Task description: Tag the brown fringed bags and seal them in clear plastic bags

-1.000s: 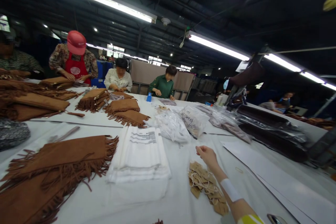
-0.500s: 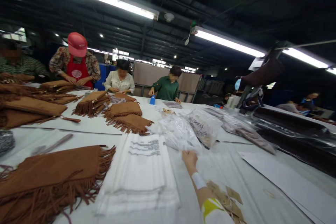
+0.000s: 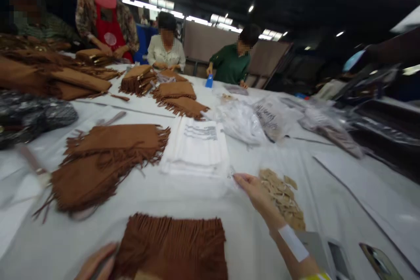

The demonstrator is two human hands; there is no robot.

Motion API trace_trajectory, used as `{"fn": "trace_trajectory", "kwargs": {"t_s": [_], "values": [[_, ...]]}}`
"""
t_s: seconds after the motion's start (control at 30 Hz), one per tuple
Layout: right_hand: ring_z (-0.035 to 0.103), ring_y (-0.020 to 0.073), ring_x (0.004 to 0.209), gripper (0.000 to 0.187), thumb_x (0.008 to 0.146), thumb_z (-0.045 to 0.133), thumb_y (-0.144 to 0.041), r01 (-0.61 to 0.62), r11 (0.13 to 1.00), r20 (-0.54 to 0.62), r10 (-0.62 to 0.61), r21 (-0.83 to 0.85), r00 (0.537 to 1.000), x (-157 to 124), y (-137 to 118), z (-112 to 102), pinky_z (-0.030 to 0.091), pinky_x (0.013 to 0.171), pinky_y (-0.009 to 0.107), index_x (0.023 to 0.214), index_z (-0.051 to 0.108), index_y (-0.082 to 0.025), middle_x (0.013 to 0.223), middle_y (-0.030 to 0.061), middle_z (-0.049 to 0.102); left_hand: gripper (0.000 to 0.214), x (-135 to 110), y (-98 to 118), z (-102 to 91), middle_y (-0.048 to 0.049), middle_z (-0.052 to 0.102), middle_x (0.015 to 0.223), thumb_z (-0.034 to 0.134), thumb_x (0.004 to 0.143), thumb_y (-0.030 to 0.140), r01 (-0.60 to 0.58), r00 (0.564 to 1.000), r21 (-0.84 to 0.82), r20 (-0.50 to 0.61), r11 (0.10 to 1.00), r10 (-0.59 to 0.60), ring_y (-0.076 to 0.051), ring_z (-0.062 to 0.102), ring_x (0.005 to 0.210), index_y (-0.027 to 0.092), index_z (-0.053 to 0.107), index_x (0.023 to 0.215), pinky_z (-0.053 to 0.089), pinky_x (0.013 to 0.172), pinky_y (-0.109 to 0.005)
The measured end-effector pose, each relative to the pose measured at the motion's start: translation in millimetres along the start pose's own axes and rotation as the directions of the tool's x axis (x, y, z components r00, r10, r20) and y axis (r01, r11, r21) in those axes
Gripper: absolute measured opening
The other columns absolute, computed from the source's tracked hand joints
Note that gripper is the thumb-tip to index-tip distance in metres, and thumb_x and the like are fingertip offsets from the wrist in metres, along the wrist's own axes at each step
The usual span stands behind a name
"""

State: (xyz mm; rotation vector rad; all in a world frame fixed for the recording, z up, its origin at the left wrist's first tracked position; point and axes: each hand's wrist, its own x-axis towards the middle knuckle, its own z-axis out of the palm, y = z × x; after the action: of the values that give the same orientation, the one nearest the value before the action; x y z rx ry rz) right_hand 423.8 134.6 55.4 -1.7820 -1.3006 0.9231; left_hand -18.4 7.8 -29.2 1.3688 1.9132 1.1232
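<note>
Near edge of the white table, centre: one brown fringed piece, cut off by the frame. Dense, narrow, dark reddish-brown strands, lying side by side and pointing to the far side; ends uneven; a small lighter tan patch at the near edge, left of middle; surface slightly blurred. Left hand: at the piece's left edge, fingers bent; whether they grip it, cannot tell. Right hand: farther off and to the right, thumb and fingertips pinched together on a small see-through scrap with dark marks, detail blurred. Beside the right hand, on its right: heap of tan tags. Far side of the scrap, to the left: stack of white printed bags.
</note>
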Motion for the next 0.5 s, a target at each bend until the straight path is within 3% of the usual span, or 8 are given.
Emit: {"fn": "trace_trajectory", "kwargs": {"t_s": [0.07, 0.1, 0.17, 0.23, 0.3, 0.4, 0.5], "values": [[0.061, 0.0177, 0.065, 0.050, 0.068, 0.068, -0.058, -0.056, 0.990, 0.061, 0.048, 0.130, 0.997, -39.9, -8.1, 24.4, 0.047, 0.060, 0.028, 0.090, 0.074, -0.013, 0.076, 0.0060, 0.072, 0.032, -20.1, -4.0, -22.5, 0.0026, 0.068, 0.109, 0.057, 0.081, 0.053, 0.007, 0.999, 0.037, 0.041, 0.999, -0.009, -0.021, 0.062, 0.102, 0.032, 0.066, 0.102, 0.053, 0.091, -0.039], [0.061, 0.0180, 0.067, 0.052, 0.065, 0.071, -0.057, -0.091, 0.981, 0.075, 0.079, 0.172, 0.994, -59.7, -11.8, 34.6, 0.047, 0.060, 0.028, 0.093, 0.073, -0.012, 0.080, 0.0067, 0.073, 0.034, -27.0, -3.1, -30.5, -0.0011, 0.068, 0.108, 0.056, 0.082, 0.051, -0.019, 0.999, 0.031, 0.041, 0.999, 0.018, -0.023, 0.062, 0.102, 0.027, 0.066, 0.104, 0.051, 0.093, -0.041], [0.064, 0.0199, 0.071, 0.054, 0.063, 0.075, -0.054, -0.146, 0.971, 0.082, 0.132, 0.192, 0.988, -97.6, -18.2, 49.0, 0.049, 0.062, 0.029, 0.097, 0.073, -0.012, 0.087, 0.0085, 0.074, 0.033, -36.1, 4.1, -39.6, -0.0046, 0.067, 0.100, 0.056, 0.084, 0.046, -0.105, 0.994, 0.071, 0.040, 0.992, 0.102, -0.021, 0.063, 0.088, 0.023, 0.065, 0.105, 0.053, 0.083, -0.038], [0.066, 0.0226, 0.076, 0.052, 0.062, 0.075, -0.053, -0.182, 0.968, 0.074, 0.172, 0.171, 0.982, -131.4, -21.9, 57.0, 0.051, 0.065, 0.031, 0.096, 0.074, -0.013, 0.091, 0.0098, 0.074, 0.029, -42.5, 16.1, -41.6, -0.0048, 0.065, 0.097, 0.055, 0.087, 0.040, -0.226, 0.968, 0.072, 0.126, 0.971, 0.216, -0.017, 0.061, 0.079, 0.022, 0.062, 0.109, 0.053, 0.075, -0.032], [0.067, 0.0244, 0.077, 0.049, 0.064, 0.073, -0.052, -0.194, 0.970, 0.040, 0.190, 0.149, 0.981, -158.1, -22.8, 61.6, 0.053, 0.066, 0.033, 0.094, 0.074, -0.013, 0.090, 0.0100, 0.075, 0.030, -48.7, 28.4, -39.6, -0.0053, 0.062, 0.101, 0.056, 0.087, 0.034, -0.353, 0.904, 0.037, 0.273, 0.935, 0.330, -0.016, 0.061, 0.084, 0.024, 0.059, 0.115, 0.053, 0.075, -0.029], [0.068, 0.0256, 0.080, 0.045, 0.068, 0.068, -0.052, -0.134, 0.989, -0.074, 0.139, 0.067, 0.988, -182.8, -23.6, 66.8, 0.054, 0.071, 0.035, 0.092, 0.074, -0.015, 0.089, 0.0093, 0.075, 0.037, -56.3, 39.2, -32.8, -0.0066, 0.059, 0.106, 0.063, 0.083, 0.029, -0.500, 0.770, 0.052, 0.483, 0.864, 0.416, -0.020, 0.060, 0.096, 0.024, 0.057, 0.119, 0.053, 0.082, -0.032], [0.067, 0.0232, 0.083, 0.036, 0.078, 0.060, -0.048, 0.083, 0.982, -0.212, -0.118, -0.169, 0.970, -194.7, -30.5, 75.3, 0.051, 0.076, 0.034, 0.092, 0.073, -0.017, 0.090, 0.0083, 0.074, 0.033, -59.5, 40.3, -24.7, -0.0065, 0.058, 0.099, 0.059, 0.085, 0.028, -0.586, 0.710, 0.166, 0.577, 0.793, 0.404, -0.021, 0.060, 0.089, 0.022, 0.057, 0.117, 0.054, 0.077, -0.036]]}}
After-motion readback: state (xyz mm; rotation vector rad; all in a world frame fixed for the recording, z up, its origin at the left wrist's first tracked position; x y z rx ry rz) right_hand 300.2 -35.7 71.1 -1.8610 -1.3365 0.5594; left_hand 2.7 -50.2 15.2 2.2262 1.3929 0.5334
